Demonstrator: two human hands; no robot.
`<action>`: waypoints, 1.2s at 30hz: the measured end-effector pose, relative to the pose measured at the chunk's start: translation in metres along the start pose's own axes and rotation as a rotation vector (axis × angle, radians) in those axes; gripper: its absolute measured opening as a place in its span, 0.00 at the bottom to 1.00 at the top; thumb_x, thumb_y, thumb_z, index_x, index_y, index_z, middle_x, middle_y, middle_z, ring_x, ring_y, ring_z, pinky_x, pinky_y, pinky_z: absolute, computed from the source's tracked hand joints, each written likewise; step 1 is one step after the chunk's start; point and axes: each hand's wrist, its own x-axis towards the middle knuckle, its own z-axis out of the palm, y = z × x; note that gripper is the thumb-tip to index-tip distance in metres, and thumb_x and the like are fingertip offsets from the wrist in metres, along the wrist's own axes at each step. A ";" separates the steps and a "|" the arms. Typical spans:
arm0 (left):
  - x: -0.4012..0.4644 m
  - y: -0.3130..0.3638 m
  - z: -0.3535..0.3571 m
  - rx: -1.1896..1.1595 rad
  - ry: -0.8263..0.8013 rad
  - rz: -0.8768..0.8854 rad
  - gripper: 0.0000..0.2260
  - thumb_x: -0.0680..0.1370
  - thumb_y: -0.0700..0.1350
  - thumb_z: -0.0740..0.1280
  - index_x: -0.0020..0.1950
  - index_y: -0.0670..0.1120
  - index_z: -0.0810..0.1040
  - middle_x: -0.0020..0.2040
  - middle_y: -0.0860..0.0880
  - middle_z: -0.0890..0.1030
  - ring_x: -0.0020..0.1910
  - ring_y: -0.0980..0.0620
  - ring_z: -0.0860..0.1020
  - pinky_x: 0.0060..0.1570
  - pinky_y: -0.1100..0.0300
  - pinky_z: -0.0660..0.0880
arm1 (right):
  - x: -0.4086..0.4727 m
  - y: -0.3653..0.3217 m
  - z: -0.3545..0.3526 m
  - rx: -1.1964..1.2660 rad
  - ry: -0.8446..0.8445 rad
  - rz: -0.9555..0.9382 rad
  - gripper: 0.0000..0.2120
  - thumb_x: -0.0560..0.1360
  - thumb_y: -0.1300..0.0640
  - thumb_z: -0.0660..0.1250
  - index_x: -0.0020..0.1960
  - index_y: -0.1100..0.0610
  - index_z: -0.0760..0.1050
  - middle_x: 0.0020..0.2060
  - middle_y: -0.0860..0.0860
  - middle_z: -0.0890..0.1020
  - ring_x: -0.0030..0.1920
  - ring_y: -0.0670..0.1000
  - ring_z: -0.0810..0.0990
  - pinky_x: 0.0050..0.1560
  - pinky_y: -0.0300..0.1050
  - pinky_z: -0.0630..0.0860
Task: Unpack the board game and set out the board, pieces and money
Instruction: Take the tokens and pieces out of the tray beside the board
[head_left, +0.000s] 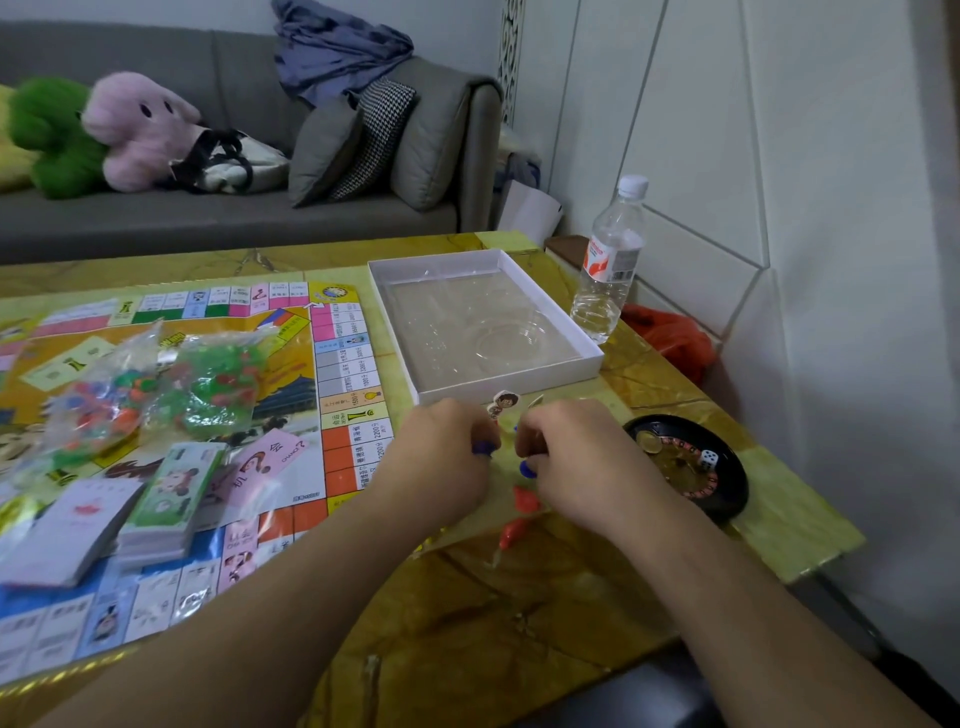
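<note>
The game board (332, 364) lies unfolded on the left of the table. On it rest bags of plastic pieces (156, 389), a stack of play money (171, 499), a white card deck (72, 530) and pink cards (260, 462). Just right of the board, my left hand (447, 457) pinches a blue stand with a cartoon character piece (503, 404) sticking up from it. My right hand (576, 457) pinches another card piece (535, 401), with a blue stand (527, 469) under its fingers. Red stands (524, 501) lie below my hands.
The white box tray (587, 358) with a clear plastic insert sits beyond my hands. A black roulette spinner (691, 467) holding a die is to the right. A water bottle (608, 270) stands near the wall. A grey sofa with plush toys is behind.
</note>
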 end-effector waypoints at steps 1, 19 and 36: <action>0.001 0.000 0.000 -0.043 0.041 -0.010 0.12 0.77 0.40 0.71 0.53 0.56 0.85 0.50 0.56 0.83 0.49 0.55 0.81 0.45 0.61 0.78 | 0.002 -0.002 0.002 0.003 -0.006 -0.003 0.14 0.77 0.65 0.72 0.57 0.50 0.82 0.50 0.50 0.82 0.49 0.52 0.81 0.46 0.44 0.80; 0.006 -0.009 -0.015 -0.150 0.064 -0.056 0.17 0.74 0.34 0.69 0.53 0.56 0.82 0.47 0.60 0.83 0.44 0.63 0.80 0.32 0.74 0.70 | -0.007 0.007 -0.008 0.025 0.123 0.075 0.14 0.75 0.66 0.73 0.56 0.51 0.82 0.49 0.50 0.82 0.47 0.51 0.81 0.46 0.47 0.83; 0.000 -0.023 -0.013 0.067 0.028 -0.103 0.06 0.80 0.43 0.68 0.47 0.51 0.83 0.43 0.53 0.82 0.41 0.56 0.78 0.36 0.65 0.72 | -0.006 0.007 0.011 0.042 -0.044 0.138 0.04 0.76 0.51 0.78 0.44 0.50 0.87 0.43 0.46 0.86 0.43 0.45 0.83 0.37 0.37 0.76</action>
